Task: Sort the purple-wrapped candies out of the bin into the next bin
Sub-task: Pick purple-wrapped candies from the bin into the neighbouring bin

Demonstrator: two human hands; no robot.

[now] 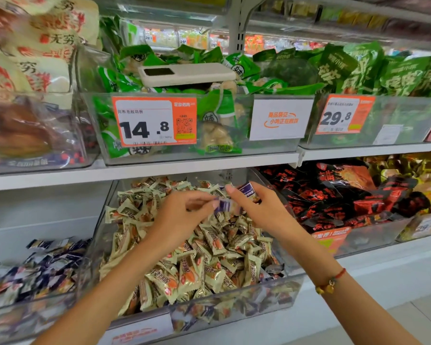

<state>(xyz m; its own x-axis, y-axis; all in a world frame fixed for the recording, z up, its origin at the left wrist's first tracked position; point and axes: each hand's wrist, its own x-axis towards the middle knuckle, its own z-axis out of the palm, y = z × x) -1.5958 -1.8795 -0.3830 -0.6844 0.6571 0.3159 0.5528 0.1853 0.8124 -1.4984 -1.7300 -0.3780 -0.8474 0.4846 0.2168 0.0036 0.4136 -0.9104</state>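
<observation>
A clear bin [234, 298] on the lower shelf is heaped with gold-wrapped candies [209, 255]. Over the heap, my left hand [184, 212] pinches a purple-wrapped candy [222, 204] at its fingertips. My right hand [256, 207] is just to the right of it and holds another purple-wrapped candy [246, 189] between thumb and fingers. The neighbouring clear bin [18, 317] on the left holds many purple-wrapped candies [42, 267].
To the right, a bin of black-and-red packets [346, 195]. The shelf above carries bins of green packets [159, 78] with price tags [154, 120], and a white phone [187, 73] lies on top. A shelf edge [159, 170] overhangs the candy bin.
</observation>
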